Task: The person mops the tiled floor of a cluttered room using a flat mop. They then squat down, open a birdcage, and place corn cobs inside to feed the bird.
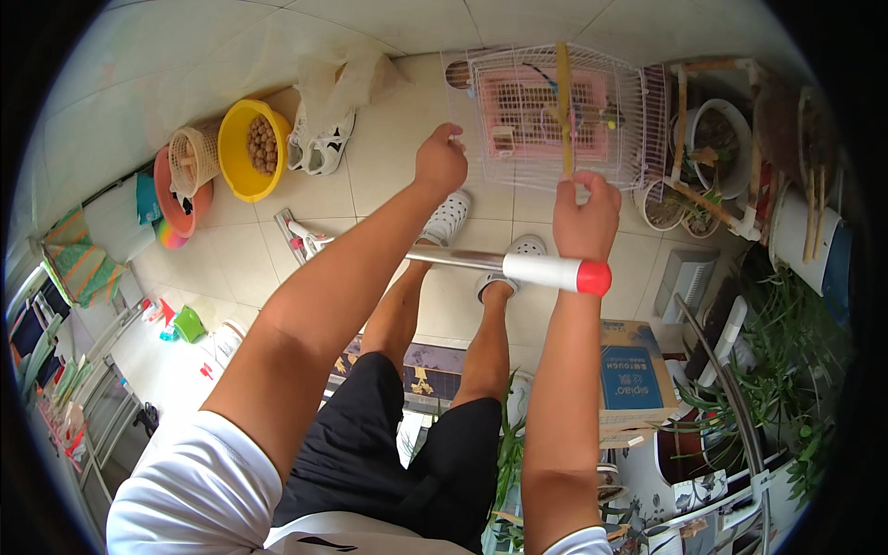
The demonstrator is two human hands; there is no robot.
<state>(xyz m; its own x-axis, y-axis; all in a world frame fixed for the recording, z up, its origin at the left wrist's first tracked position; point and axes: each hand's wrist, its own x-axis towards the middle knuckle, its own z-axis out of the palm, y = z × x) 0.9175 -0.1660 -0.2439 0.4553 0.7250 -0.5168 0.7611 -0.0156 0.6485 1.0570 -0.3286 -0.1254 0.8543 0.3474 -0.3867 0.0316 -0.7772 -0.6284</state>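
Note:
My left hand (442,161) is loosely curled above the tiles, left of the wire cage (503,170); I see nothing in its fingers. My right hand (588,215) is at the cage's near edge, thumb and fingers pinched at the lower end of a yellow stick (563,83) that runs across the cage. Inside are a pink grate (541,104) and what looks like a small bird (610,121), blurred by the wires. A mop with a metal pole (465,257) passes behind my left forearm; its white and red grip (548,272) overlaps my right wrist.
A yellow basin (232,177) of walnut-like things, a woven basket (184,149) and white shoes (322,149) stand by the wall at left. Plant pots (742,149) and a pipe frame (680,128) adjoin the cage at right. A cardboard box (659,347) stands beside my right forearm.

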